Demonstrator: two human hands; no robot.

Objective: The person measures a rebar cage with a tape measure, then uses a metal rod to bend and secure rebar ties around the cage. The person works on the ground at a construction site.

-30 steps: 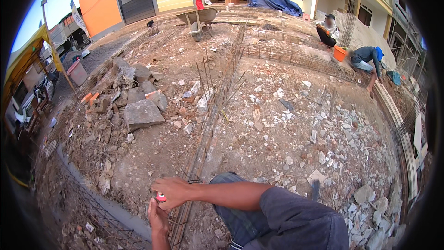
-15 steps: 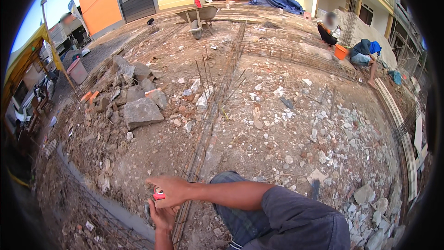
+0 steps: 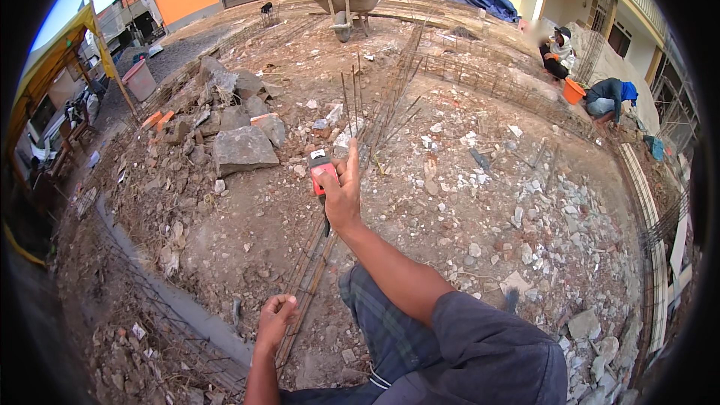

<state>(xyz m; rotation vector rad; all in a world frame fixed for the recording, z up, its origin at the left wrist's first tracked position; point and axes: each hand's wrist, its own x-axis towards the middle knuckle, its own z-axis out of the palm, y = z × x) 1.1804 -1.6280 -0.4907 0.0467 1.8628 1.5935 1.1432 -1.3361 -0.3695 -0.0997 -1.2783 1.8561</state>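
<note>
In my right hand [image 3: 343, 199], raised and stretched forward over the rubble, is a red and black tape measure [image 3: 324, 174]. Its black strap hangs below the fist, and the index finger points ahead while the other fingers grip the case. My left hand [image 3: 276, 320] is lower and nearer, its fingers curled in over the ground; whatever they may hold is hidden. Beneath both hands a narrow cage of rusty rebar [image 3: 309, 259] runs away from me. Several thin upright bars [image 3: 352, 101] stand just beyond the tape measure.
A big stone slab [image 3: 246, 150] lies by a heap of rocks to the left. A wet concrete strip [image 3: 176, 296] runs along the near left. Farther off stand a wheelbarrow [image 3: 346, 11] and an orange bucket [image 3: 574, 91], with two people beside the bucket. Long planks [image 3: 646, 217] edge the right side.
My hands have come apart. The right one has moved up and forward with the tape measure, while the left stays low. At the right, a person has bent farther down.
</note>
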